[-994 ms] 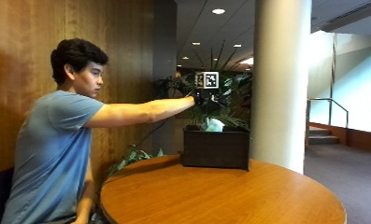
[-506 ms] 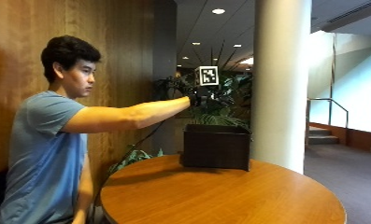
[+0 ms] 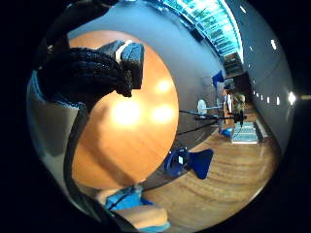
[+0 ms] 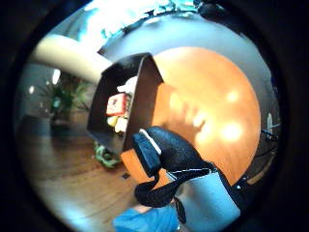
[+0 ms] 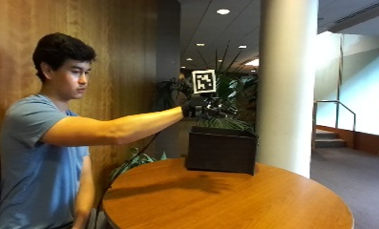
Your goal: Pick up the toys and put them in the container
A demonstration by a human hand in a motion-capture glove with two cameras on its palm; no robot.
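Note:
In the outside view my gloved right hand hangs in the air just above the near rim of the dark box container, at the end of a stretched arm. Its fingers are loosely curled and hold nothing. The thumb side palm view looks down into the container, where a red and white toy lies with other small toys beside it. The glove is over the table beside the box wall. No toy shows on the round wooden table.
The container stands at the table's far edge, next to a white pillar and a potted plant. A wood-panelled wall runs behind the person. A blue chair stands on the floor beyond the table.
A pale thing seen just under the hand one second ago is gone from view. The hand has drawn back slightly toward the person and stays above the container.

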